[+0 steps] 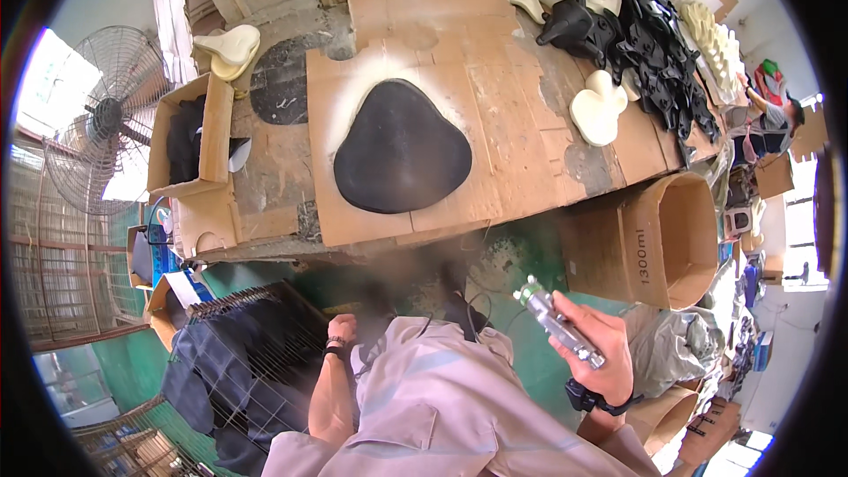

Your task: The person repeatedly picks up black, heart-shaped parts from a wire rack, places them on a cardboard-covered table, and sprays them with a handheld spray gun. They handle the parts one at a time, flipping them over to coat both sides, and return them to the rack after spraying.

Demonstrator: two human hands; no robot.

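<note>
My right hand (pixel 594 344) is wrapped round a silver metal spray gun (pixel 558 321), held low in front of the table at the right, its tip toward the upper left. A black rounded-triangle sheet (pixel 402 150) lies flat on the cardboard (pixel 486 185) of the table, apart from both hands. Pale whitish residue rings the cardboard around it. My left hand (pixel 342 329) hangs by my waist with fingers curled, beside a wire basket holding dark cloth (pixel 221 362). Whatever is inside those fingers, if anything, is hidden.
A pile of black saddle-shaped pieces (pixel 645 62) covers the table's right end, with cream saddle-shaped foams (pixel 597 115) near it. At the left stand an open carton (pixel 212 137) and a large fan (pixel 106 115). A big carton (pixel 632 247) sits below right. Another person (pixel 777 119) is far right.
</note>
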